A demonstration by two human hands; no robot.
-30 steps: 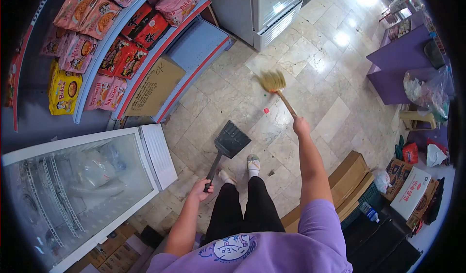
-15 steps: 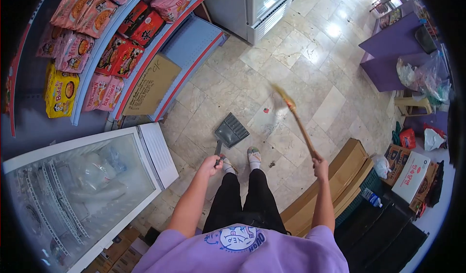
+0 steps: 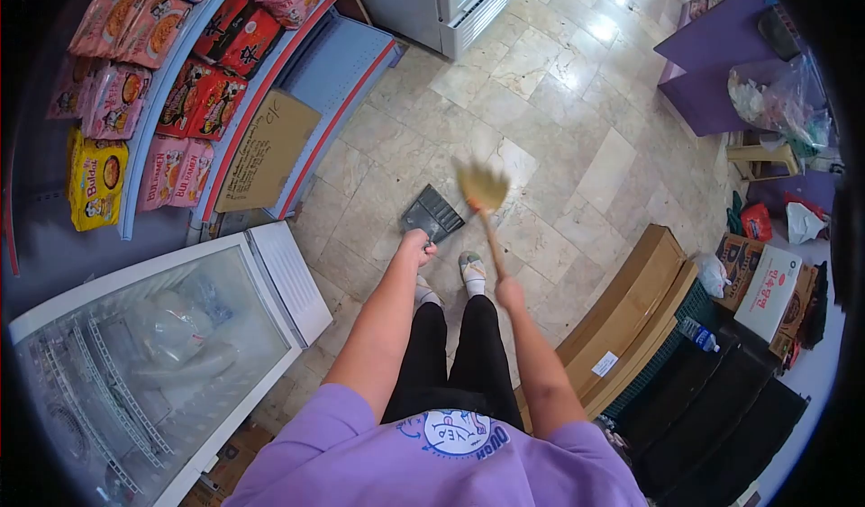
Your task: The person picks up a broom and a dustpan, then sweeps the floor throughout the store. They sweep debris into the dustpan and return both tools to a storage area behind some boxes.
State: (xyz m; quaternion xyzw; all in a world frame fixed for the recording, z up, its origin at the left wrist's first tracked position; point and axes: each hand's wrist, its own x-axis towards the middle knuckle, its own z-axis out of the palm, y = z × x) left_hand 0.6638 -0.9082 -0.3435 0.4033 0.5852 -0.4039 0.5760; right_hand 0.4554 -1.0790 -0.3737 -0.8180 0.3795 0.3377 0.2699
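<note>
My left hand (image 3: 418, 247) is wrapped round the handle of a dark grey dustpan (image 3: 434, 213), whose ribbed pan is close to the tiled floor (image 3: 559, 201) just ahead of my feet. In my right hand (image 3: 511, 294) is the wooden stick of a broom (image 3: 484, 187). The broom's straw head is fanned out and a little blurred, just right of the dustpan's front edge. Red binding shows where straw meets stick. Most of the dustpan's handle is hidden by my fingers.
Shelves with noodle packs (image 3: 216, 102) and a cardboard box (image 3: 268, 151) stand on the left. A glass-door fridge (image 3: 171, 354) lies nearer, at lower left. Long flat cartons (image 3: 613, 318) lean at right. Purple panels (image 3: 721, 39) and a stool (image 3: 763, 158) are farther off.
My right hand has come left and nearer, bringing the broom head beside the dustpan. My left hand has moved forward and right; the dustpan has moved slightly forward. A small red bit is no longer visible.
</note>
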